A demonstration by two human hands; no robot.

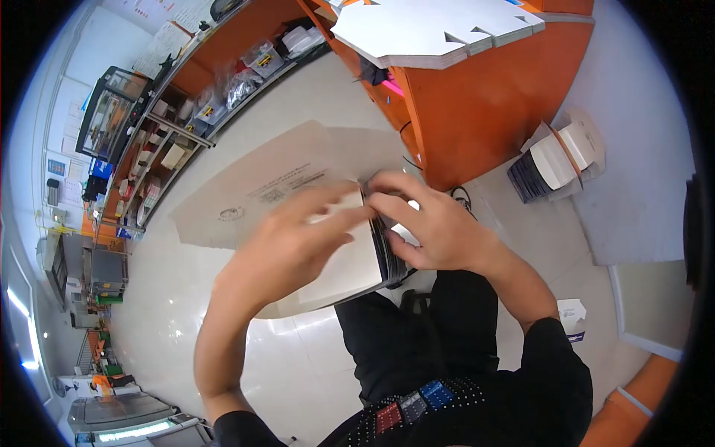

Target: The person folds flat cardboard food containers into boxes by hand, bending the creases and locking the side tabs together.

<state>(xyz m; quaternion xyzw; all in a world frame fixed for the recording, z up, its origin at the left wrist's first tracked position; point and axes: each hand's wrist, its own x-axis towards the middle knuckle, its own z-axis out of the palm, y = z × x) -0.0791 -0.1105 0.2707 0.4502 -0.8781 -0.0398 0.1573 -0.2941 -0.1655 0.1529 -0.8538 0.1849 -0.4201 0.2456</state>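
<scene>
An open cardboard box (pixel 246 179) stands in front of me, its large printed flap spread to the left and away from me. Inside is a stack of pale flat cartons (pixel 346 268) with dark edges along the right. My left hand (pixel 302 231), slightly blurred, reaches over the stack with its fingers apart, the fingertips close to the dark edges. My right hand (pixel 428 223) comes from the other side, its fingers curled onto the stack's dark edge. The two sets of fingertips nearly meet there. What exactly lies under them is partly hidden.
White cut card sheets (pixel 432 33) are piled on an orange cabinet (pixel 484 104) ahead. Folded cartons (pixel 555 160) stand on the floor at right, and a small white carton (pixel 572 319) lies nearer. Shelves (pixel 246 89) with bagged items line the left.
</scene>
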